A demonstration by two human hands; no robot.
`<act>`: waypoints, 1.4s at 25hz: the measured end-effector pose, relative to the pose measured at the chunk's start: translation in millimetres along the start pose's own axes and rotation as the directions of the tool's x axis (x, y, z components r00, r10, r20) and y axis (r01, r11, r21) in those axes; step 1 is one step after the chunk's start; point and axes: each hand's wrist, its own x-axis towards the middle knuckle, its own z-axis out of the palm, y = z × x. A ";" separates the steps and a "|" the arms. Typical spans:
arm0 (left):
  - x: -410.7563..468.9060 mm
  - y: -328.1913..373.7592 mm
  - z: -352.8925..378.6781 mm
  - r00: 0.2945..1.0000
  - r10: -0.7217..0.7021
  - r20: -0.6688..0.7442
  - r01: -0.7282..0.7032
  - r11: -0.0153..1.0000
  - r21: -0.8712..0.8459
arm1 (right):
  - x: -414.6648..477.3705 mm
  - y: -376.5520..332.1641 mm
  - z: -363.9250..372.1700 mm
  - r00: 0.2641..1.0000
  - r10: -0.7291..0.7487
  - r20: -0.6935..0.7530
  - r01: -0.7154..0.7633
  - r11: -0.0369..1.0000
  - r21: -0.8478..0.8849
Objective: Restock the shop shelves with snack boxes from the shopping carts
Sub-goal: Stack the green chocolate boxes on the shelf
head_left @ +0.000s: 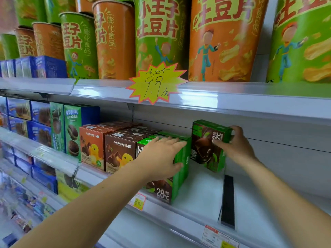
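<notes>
In the centre of the frame the left hand (161, 158) grips the top corner of the front green box (164, 192), which stands at the edge of the shelf (200, 194), beside the brown boxes (118, 151). Further back, right of centre, the right hand (234, 147) holds a second green box (206, 147), tilted above the shelf. The restocking seems only partly done: bare space remains on the right, and no cart is visible.
</notes>
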 end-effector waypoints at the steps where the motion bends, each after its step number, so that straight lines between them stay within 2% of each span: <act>1: -0.1 -3.0 0.9 1.000 0.003 -0.011 -0.003 1.000 0.000 | 10.4 0.5 11.3 0.997 0.021 0.077 -0.029 0.994 0.108; 3: -1.5 -5.3 3.1 1.000 0.004 -0.019 -0.005 1.000 -0.004 | 25.2 2.9 33.0 0.970 0.077 0.229 -0.143 0.948 0.285; 5: -1.6 -5.3 5.3 1.000 0.004 -0.017 -0.004 1.000 0.003 | 29.3 -1.4 50.9 0.923 0.096 0.373 -0.244 0.895 0.373; 8: -0.5 -6.2 6.9 1.000 0.005 -0.027 -0.005 1.000 -0.010 | 29.8 -14.0 75.9 0.871 0.112 0.479 -0.363 0.803 0.473; 14: 1.7 -6.9 8.0 1.000 0.000 -0.013 0.000 1.000 0.001 | 27.6 -41.8 109.7 0.910 0.220 0.351 -0.384 0.766 0.516; 19: 0.4 -12.7 3.0 0.999 0.039 -0.036 -0.042 0.996 -0.075 | 4.3 -61.9 92.0 0.875 0.368 0.314 -0.483 0.697 0.530; 21: -10.0 -22.1 0.4 0.992 0.047 -0.118 -0.067 0.982 -0.178 | -9.9 -69.7 79.2 0.909 0.369 0.193 -0.416 0.785 0.458; 22: -18.3 -29.1 -1.1 0.984 0.047 -0.170 -0.085 0.971 -0.225 | -19.0 -72.3 73.0 0.941 0.319 0.112 -0.337 0.857 0.390; 24: -45.1 -44.8 0.6 0.952 0.052 -0.302 -0.146 0.944 -0.297 | -39.9 -75.4 64.1 0.989 0.089 -0.119 -0.060 0.972 0.227; 26: -86.4 -68.2 8.5 0.902 0.033 -0.431 -0.191 0.925 -0.329 | -66.8 -80.5 65.6 0.928 -0.095 -0.359 0.197 0.946 0.259; 28: -133.6 -95.0 23.4 0.872 -0.024 -0.489 -0.185 0.908 -0.375 | -103.8 -90.9 78.6 0.814 -0.234 -0.531 0.420 0.870 0.260; 31: -215.6 -143.9 57.3 0.916 -0.184 -0.356 -0.008 0.879 -0.476 | -173.8 -115.1 135.1 0.751 -0.432 -0.499 0.597 0.767 0.236; 33: -278.5 -181.5 83.5 0.930 -0.317 -0.188 0.171 0.823 -0.542 | -224.0 -135.7 196.6 0.748 -0.554 -0.366 0.659 0.684 0.312; 35: -337.4 -210.8 107.1 0.906 -0.422 -0.020 0.334 0.744 -0.578 | -270.0 -149.3 259.8 0.781 -0.596 -0.189 0.618 0.691 0.376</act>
